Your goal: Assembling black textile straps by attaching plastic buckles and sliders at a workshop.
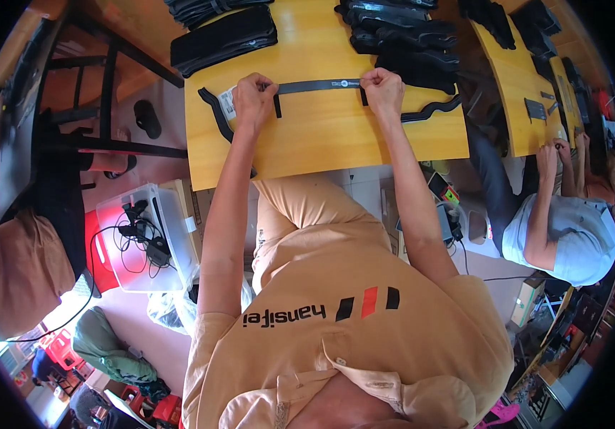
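A dark grey strap with small pale print near its right end stretches almost straight between my two hands, above the yellow wooden table. My left hand pinches its left end, and my right hand pinches the other. A short black piece hangs below the strap beside each hand. Beside my left hand is a white printed label, partly covered by it. A curved black band lies left of that hand, and another wavy black band runs out to the right of my right hand.
Stacks of folded black fabric goods lie at the table's far left and far right. A clear plastic bin with black cables stands at lower left. A person in a light blue shirt sits at another table on the right.
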A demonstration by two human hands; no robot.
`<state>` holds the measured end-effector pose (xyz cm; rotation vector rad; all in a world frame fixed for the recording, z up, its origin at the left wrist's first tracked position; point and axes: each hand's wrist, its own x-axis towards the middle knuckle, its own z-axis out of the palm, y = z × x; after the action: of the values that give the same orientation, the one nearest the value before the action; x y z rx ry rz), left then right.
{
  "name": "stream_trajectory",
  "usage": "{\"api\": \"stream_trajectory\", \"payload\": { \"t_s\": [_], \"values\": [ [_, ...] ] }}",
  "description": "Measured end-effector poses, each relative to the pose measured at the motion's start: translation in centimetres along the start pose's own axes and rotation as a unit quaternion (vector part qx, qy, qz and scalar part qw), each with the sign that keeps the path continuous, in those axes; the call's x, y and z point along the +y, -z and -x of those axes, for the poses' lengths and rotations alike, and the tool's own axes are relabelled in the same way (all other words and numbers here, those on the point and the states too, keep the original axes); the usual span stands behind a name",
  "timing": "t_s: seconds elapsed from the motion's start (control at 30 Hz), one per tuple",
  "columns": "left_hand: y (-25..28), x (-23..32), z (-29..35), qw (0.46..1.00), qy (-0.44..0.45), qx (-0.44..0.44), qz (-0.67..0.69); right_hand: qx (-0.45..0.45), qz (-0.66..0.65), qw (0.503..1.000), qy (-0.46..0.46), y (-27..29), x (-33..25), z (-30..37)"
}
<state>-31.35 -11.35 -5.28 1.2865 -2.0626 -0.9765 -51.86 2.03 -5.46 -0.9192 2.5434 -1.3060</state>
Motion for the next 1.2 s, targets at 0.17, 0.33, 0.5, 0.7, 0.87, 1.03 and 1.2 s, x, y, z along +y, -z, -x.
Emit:
{"api": "stream_trajectory", "payload": {
  "t_s": [0.17,0.33,0.5,0.7,0.87,1.03,1.2],
  "values": [
    [-0.1,0.6,0.4,1.0,0.016,0.007,0.025,-0.011,-0.003,1.0,0.004,0.2,0.0,0.1],
    [-0.2,-0.6,0.0,0.998,0.04,-0.017,0.049,-0.019,-0.007,1.0,-0.003,0.0,0.2,0.0],
    [-0.4,-1.4,-0.1,0.999,0.017,0.013,0.036,-0.022,-0.006,1.0,-0.003,0.0,0.0,0.1],
    [-0.1,-0.3,-0.1,0.994,0.068,-0.02,0.082,-0.019,-0.013,1.0,-0.003,0.0,0.4,0.0],
    [-0.1,-2.1,-0.3,1.0,0.024,0.02,-0.002,-0.027,-0.021,0.999,0.005,-0.4,-0.2,0.1],
    [0.2,-0.2,0.8,0.998,-0.014,0.049,-0.049,0.0,-0.013,0.999,0.049,-0.3,0.7,0.0],
    [0.0,0.0,1.6,0.993,-0.055,0.076,-0.076,0.025,-0.009,0.997,0.073,-0.6,0.4,0.7]
  ]
}}
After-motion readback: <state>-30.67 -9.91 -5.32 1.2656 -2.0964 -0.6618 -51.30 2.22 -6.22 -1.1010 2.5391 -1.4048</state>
